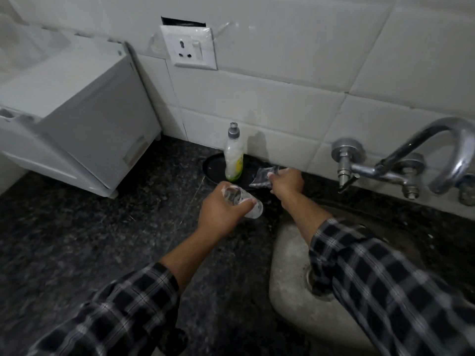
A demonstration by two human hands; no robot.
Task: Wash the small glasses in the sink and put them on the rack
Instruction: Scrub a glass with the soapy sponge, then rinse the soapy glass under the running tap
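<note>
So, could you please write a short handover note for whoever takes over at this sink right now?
Left hand: grips a small glass, tilted and soapy, above the counter left of the sink.
Right hand: holds the scrubber at the black tray, where the soap bottle stands.
Done: the glass looks soaped.
Left: rinse it under the tap, which shows no water running, then rack it. No rack or other glasses are in view.

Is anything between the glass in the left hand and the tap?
Yes. The right hand, which grips a scrubber, and its forearm lie between the glass and the tap. The left hand holds the glass beside the sink.
</note>
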